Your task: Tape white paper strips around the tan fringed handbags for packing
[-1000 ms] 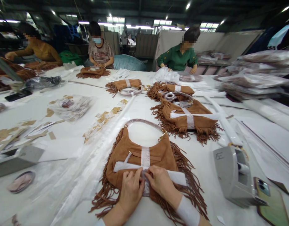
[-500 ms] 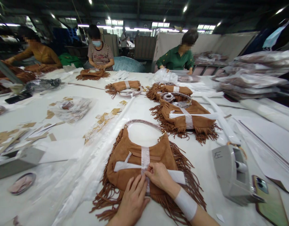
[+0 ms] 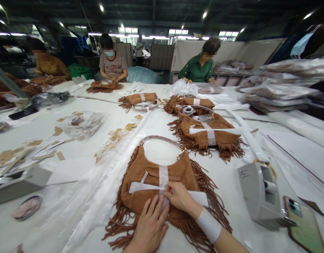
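A brown suede handbag [image 3: 143, 172] with long fringe lies flat before me, its wrapped strap pointing away. A pale wrapping strip [image 3: 163, 174] runs down its middle, crossing a white paper band [image 3: 143, 187]. My left hand [image 3: 151, 221] rests flat on the lower front of the bag, fingers stretched out beside the strip. Just right of those fingertips, my right hand [image 3: 179, 196] pinches at the strip where it meets the white band. Its thumb and forefinger are pressed together, apparently on the strip's edge. A white wrap circles my right wrist.
A grey tape dispenser [image 3: 254, 196] and a phone [image 3: 304, 221] lie at the right. Beyond the bag are more fringed handbags [image 3: 214, 135]. Paper scraps and another dispenser [image 3: 22, 182] occupy the left. Wrapped stacks [image 3: 285, 88] stand back right; several people work across the table.
My left hand's fingers have spread slightly, while my right hand keeps its pinch at the strip. The bag stays in place. Across the table, the person at far left has drawn their arms in.
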`<state>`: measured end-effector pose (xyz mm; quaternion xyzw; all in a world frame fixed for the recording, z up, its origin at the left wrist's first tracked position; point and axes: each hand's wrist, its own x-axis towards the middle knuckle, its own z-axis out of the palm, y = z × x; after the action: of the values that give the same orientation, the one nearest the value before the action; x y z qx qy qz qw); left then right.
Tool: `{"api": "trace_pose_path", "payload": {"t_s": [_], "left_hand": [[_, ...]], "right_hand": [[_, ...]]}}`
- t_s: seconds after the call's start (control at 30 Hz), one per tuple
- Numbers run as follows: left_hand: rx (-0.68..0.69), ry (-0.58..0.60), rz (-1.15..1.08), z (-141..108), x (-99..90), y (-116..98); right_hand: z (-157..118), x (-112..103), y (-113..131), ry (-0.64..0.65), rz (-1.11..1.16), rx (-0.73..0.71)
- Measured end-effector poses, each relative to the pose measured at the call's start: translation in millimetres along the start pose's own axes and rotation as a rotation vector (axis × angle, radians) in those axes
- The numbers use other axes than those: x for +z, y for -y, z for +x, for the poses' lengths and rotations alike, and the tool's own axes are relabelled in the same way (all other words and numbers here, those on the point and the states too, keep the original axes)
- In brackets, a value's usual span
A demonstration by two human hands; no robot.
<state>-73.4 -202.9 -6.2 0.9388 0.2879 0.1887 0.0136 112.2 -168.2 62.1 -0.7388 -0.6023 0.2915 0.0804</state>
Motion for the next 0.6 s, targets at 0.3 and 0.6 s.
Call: {"api": "trace_pose_path", "payload": {"t_s": [0.3,0.6], "left_hand": [[-0.021,0.001,-0.001,1.2,-0.2,-2.9],[-0.051,-0.06,0.023,0.6,2.2,-6.5]], "right_hand": [[-1.2,5.6,-8.4,-0.076,0.087,-0.021],[-33.1,-31.5,-22.0,-0.405,0.287,0.009]]}}
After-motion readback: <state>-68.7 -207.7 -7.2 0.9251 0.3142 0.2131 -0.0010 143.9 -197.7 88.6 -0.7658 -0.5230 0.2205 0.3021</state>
